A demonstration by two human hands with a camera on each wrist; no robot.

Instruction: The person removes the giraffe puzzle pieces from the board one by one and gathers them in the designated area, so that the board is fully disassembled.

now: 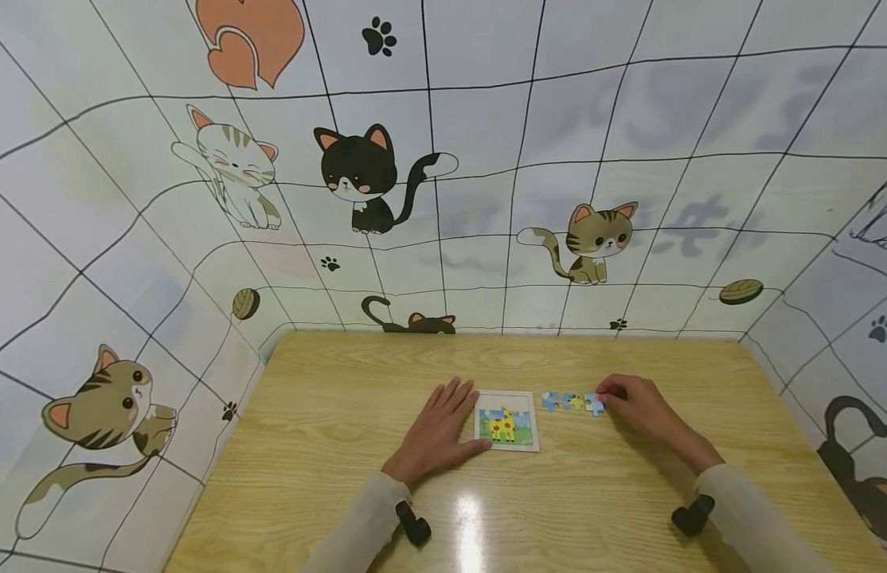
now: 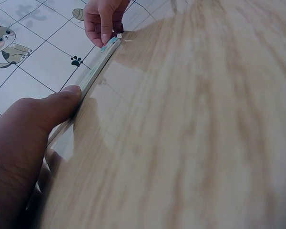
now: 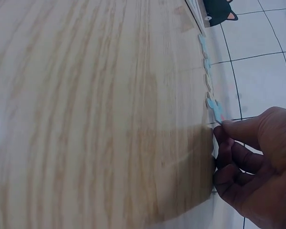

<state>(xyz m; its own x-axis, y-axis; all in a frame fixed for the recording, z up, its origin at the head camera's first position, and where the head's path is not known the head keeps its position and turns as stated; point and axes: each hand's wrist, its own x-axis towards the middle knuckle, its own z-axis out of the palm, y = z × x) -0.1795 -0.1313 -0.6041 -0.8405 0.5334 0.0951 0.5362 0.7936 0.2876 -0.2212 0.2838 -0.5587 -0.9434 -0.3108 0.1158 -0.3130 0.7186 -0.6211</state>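
A small square jigsaw puzzle in a white frame lies on the table, its lower part filled with a giraffe picture and its top strip bare. My left hand rests spread beside it, thumb touching the frame's lower left edge. To the frame's right, a short row of loose puzzle pieces lies on the wood. At the row's right end my right hand pinches a blue puzzle piece between thumb and index finger, its other fingers curled. Part of that piece is hidden by the fingertips.
The light wooden table meets a white wall with cat drawings along its back edge. A side wall stands at the left and another at the right. Lamp glare shows on the wood near the front.
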